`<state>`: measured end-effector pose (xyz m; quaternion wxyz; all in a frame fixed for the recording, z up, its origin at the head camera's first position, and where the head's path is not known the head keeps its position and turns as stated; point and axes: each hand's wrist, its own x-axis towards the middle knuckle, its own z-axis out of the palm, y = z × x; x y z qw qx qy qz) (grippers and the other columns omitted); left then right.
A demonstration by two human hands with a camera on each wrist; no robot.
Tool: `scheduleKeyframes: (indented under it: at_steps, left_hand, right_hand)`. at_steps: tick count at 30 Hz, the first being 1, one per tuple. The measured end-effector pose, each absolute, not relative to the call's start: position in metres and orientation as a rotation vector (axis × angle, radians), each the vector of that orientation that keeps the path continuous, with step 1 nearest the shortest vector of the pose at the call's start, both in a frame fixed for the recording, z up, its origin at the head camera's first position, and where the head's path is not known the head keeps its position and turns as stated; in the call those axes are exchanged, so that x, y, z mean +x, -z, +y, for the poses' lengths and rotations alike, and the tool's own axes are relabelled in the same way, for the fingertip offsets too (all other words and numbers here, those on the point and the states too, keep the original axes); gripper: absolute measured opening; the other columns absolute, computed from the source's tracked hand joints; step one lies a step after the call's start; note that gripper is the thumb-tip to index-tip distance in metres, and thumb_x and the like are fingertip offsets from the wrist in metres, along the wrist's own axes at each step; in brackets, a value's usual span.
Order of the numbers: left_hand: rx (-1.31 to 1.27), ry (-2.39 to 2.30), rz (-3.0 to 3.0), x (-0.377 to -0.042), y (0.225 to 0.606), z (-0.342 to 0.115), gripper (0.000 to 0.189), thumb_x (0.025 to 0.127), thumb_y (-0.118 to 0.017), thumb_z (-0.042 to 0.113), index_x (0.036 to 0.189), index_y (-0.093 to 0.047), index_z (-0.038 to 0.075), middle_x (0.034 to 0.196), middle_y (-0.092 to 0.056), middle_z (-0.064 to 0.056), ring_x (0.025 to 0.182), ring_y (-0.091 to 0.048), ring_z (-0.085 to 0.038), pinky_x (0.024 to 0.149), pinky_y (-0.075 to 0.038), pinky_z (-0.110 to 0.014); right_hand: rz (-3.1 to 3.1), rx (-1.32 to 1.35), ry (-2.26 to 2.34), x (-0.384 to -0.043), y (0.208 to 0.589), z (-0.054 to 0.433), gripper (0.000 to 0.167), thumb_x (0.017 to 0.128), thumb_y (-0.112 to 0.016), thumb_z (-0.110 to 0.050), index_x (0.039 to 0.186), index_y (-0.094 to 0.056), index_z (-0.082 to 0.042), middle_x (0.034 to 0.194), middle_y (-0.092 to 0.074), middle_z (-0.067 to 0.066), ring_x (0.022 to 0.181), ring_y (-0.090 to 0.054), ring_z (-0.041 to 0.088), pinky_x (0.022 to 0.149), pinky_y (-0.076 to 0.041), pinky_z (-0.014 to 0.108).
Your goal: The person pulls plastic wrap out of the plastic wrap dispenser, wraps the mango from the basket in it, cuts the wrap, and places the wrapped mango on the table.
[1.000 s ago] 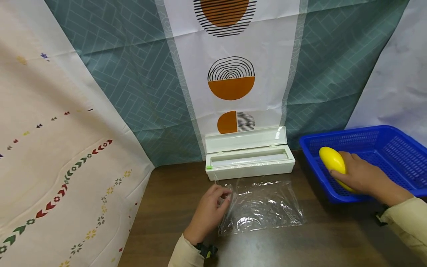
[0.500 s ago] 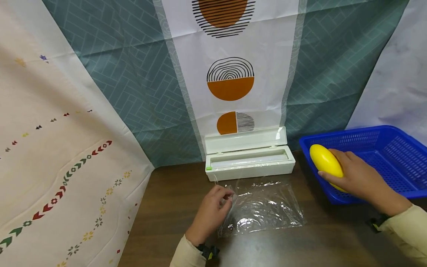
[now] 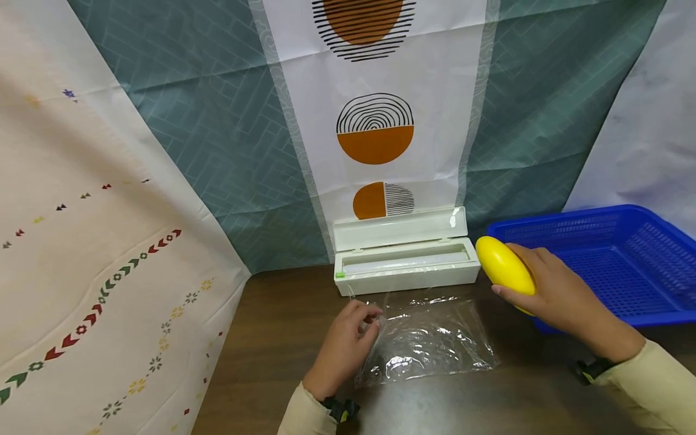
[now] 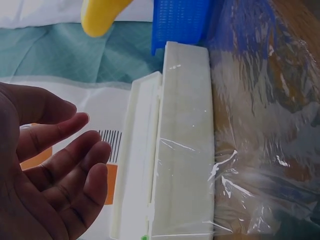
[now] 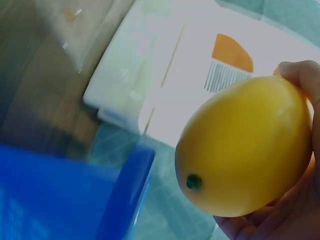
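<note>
My right hand [image 3: 562, 296] grips a smooth yellow mango [image 3: 501, 264], raised beside the near left side of the blue basket. A small dark green stem end shows on the mango [image 5: 245, 145] in the right wrist view. My left hand [image 3: 339, 347] is at the left edge of a clear sheet of cling film [image 3: 429, 347] spread on the table. Its fingers [image 4: 90, 150] bend loosely with a gap to the thumb, holding nothing in the left wrist view. Behind the film stands a white cling film dispenser [image 3: 408, 279], lid raised, a roll inside.
A blue plastic basket [image 3: 647, 317] with mesh walls stands at the right. Patterned cloths [image 3: 217, 121] hang behind and at the left of the brown wooden table [image 3: 272, 326]. The dispenser's lid [image 3: 399, 229] leans back toward the hanging cloth.
My right hand has carried the mango leftward, from over the basket to beyond its left rim, toward the dispenser's right end. My left hand has hardly moved.
</note>
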<state>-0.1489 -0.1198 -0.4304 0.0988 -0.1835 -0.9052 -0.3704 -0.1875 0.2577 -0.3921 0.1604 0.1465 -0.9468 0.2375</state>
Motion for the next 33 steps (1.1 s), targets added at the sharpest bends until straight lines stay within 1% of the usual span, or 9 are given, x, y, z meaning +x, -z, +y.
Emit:
scheduleKeyframes:
  at_steps: [7,11,14,17,21,27,30,33]
  left_hand:
    - [-0.55,1.126,-2.667,-0.151,0.429,-0.116,0.017,0.099,-0.064,0.017,0.114,-0.071,0.019,0.107,-0.063,0.007,0.094,-0.062,-0.007,0.08,-0.057,-0.029]
    - [-0.552,1.157,-2.66,-0.153,0.429,-0.115,0.018,0.099,-0.063,0.018,0.116,-0.07,0.018,0.107,-0.062,0.006,0.094,-0.061,-0.007,0.08,-0.057,-0.032]
    - [-0.565,1.177,-2.643,-0.153,0.427,-0.114,0.02,0.099,-0.063,0.018,0.118,-0.069,0.018,0.108,-0.062,0.006,0.094,-0.061,-0.007,0.081,-0.057,-0.031]
    - [-0.569,1.191,-2.637,-0.154,0.424,-0.112,0.021,0.1,-0.062,0.02,0.12,-0.068,0.019,0.109,-0.062,0.006,0.096,-0.06,-0.007,0.08,-0.056,-0.028]
    - [-0.553,1.213,-2.638,-0.155,0.421,-0.109,0.024,0.101,-0.062,0.023,0.125,-0.065,0.02,0.111,-0.062,0.007,0.097,-0.06,-0.007,0.081,-0.054,-0.026]
    - [-0.488,1.327,-2.637,-0.161,0.42,-0.104,0.038,0.103,-0.057,0.038,0.137,-0.057,0.02,0.113,-0.062,0.006,0.1,-0.06,-0.008,0.084,-0.053,-0.026]
    - [-0.48,1.392,-2.637,-0.162,0.421,-0.102,0.047,0.103,-0.054,0.045,0.143,-0.052,0.021,0.118,-0.062,0.004,0.103,-0.061,-0.009,0.088,-0.053,-0.027]
    - [-0.48,1.454,-2.643,-0.162,0.423,-0.101,0.05,0.103,-0.053,0.048,0.146,-0.05,0.022,0.124,-0.062,0.0,0.105,-0.063,-0.011,0.091,-0.053,-0.029]
  right_hand:
    - [-2.623,0.491,-0.716,-0.181,0.396,0.233,0.082,0.079,-0.083,-0.045,0.147,-0.049,-0.012,0.11,-0.059,0.012,0.084,-0.049,0.02,0.062,-0.037,0.028]
    - [-2.612,0.504,-0.744,-0.178,0.4,0.222,0.082,0.078,-0.085,-0.044,0.146,-0.05,-0.013,0.109,-0.059,0.01,0.084,-0.047,0.019,0.062,-0.037,0.028]
    - [-2.605,0.512,-0.763,-0.177,0.403,0.214,0.083,0.077,-0.086,-0.043,0.146,-0.051,-0.013,0.109,-0.059,0.009,0.084,-0.047,0.019,0.063,-0.037,0.029]
    - [-2.605,0.516,-0.786,-0.176,0.406,0.207,0.082,0.077,-0.085,-0.044,0.145,-0.052,-0.014,0.11,-0.059,0.009,0.085,-0.048,0.019,0.065,-0.038,0.029]
    - [-2.615,0.544,-0.814,-0.175,0.408,0.196,0.081,0.077,-0.085,-0.045,0.145,-0.052,-0.014,0.114,-0.06,0.011,0.088,-0.05,0.02,0.067,-0.039,0.031]
    - [-2.676,0.594,-0.827,-0.174,0.411,0.182,0.08,0.079,-0.083,-0.05,0.146,-0.052,-0.018,0.12,-0.059,0.008,0.093,-0.049,0.019,0.07,-0.04,0.033]
    - [-2.682,0.626,-0.831,-0.173,0.415,0.176,0.082,0.077,-0.084,-0.05,0.146,-0.052,-0.017,0.125,-0.06,0.009,0.097,-0.052,0.02,0.075,-0.043,0.036]
    - [-2.684,0.663,-0.836,-0.17,0.417,0.168,0.085,0.076,-0.086,-0.048,0.146,-0.052,-0.015,0.122,-0.062,0.009,0.098,-0.054,0.021,0.077,-0.044,0.037]
